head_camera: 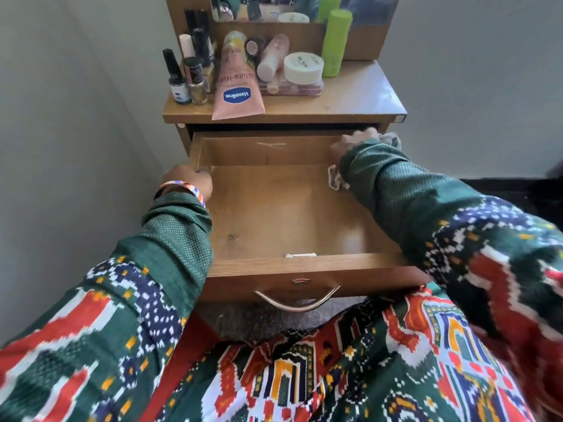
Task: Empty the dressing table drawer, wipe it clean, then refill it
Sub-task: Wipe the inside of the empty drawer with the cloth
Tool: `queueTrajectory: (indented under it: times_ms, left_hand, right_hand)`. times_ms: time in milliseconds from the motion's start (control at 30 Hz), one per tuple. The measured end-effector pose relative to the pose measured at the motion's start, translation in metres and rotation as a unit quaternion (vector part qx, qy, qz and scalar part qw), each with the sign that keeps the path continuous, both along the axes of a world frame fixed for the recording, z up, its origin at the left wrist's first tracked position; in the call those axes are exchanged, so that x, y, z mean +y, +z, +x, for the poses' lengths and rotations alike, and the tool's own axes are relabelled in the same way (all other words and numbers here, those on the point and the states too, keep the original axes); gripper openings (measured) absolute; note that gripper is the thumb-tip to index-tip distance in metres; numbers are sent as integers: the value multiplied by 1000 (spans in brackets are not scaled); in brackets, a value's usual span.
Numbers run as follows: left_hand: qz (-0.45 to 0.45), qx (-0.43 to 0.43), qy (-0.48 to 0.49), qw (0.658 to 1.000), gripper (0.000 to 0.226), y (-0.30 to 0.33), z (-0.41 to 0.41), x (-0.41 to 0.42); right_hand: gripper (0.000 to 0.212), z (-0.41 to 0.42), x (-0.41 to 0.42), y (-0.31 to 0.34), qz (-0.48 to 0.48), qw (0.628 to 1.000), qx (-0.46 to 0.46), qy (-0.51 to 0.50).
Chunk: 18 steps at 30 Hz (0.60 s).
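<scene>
The wooden drawer [283, 263] stands pulled out, and its bare floor holds nothing. My left hand [189, 178] grips the drawer's left wall near the back corner. My right hand [353, 143] presses a pale cloth [335, 178] against the far right corner of the drawer; part of the cloth bunches over the right wall behind the hand. The cosmetics sit on the dressing table top [350, 99]: a pink Vaseline tube [237, 86], nail polish bottles [185, 77], a white jar [303, 67], a green bottle [333, 44].
A curved metal handle [297, 301] hangs on the drawer front. A mirror [274, 7] rises behind the cosmetics. Grey walls close in on both sides. My patterned sleeves and lap fill the foreground.
</scene>
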<state>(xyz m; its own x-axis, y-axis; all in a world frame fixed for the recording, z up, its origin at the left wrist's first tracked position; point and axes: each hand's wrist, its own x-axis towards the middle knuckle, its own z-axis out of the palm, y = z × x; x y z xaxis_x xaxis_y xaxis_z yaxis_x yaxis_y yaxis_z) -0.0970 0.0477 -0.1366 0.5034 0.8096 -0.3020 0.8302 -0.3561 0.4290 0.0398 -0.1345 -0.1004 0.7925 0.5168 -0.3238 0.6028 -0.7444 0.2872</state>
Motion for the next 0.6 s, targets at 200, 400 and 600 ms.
queueTrajectory:
  times_ms: [200, 400, 600]
  left_hand:
    - [-38, -50, 19, 998, 46, -7, 2, 2]
    - [-100, -77, 48, 991, 66, -1, -4, 7]
    - [-125, -93, 54, 986, 68, -2, -17, 17]
  right_hand:
    - [27, -43, -23, 6, -178, 979, 91, 36]
    - [35, -65, -26, -9, -174, 951, 254, 44]
    - [31, -106, 24, -2, 127, 900, 408, 85]
